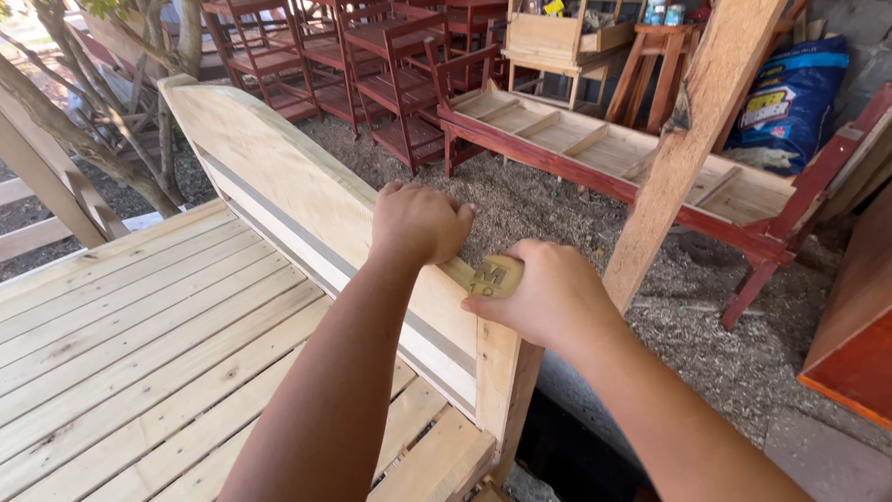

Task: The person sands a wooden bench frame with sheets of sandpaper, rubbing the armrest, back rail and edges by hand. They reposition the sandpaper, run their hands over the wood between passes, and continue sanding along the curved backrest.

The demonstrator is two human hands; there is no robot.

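Two hands at the top edge of a curved headboard (279,177), bare pale wood, which rises from the far side of a slatted deck (121,344) and runs from 11 o'clock down to the corner post at 5 o'clock.

Item 1: left hand (418,223). Fingers curled into a loose fist over the headboard's top edge, knuckles up; it presses on the wood and on the near end of the sandpaper. Whether the fingertips pinch the sheet cannot be told (they are tucked under).

Item 2: right hand (548,293), at 3 o'clock of the left hand, just beside it. Closed round the sandpaper, thumb on top, the rest of the fingers hidden beneath.

Item 3: sandpaper (488,277). Small folded tan sheet, backing side up with dark printing, lying on the headboard's edge between the two hands, near the corner post.

Item 4: surroundings. Rough post (692,139) leaning at 1 o'clock; red-framed bed (604,153) with pale slats at 12 to 2 o'clock; stacked red chairs (372,65) at 12 o'clock; blue sack (790,98) at 2 o'clock; gravel ground (557,204).

Risks, as judged: the edge is narrow and rounded, so the sheet may slide off toward the gravel side; bare skin rides close to raw timber, so a splinter is likely if a hand skids; uneven pressure near the corner could flatten the curve.
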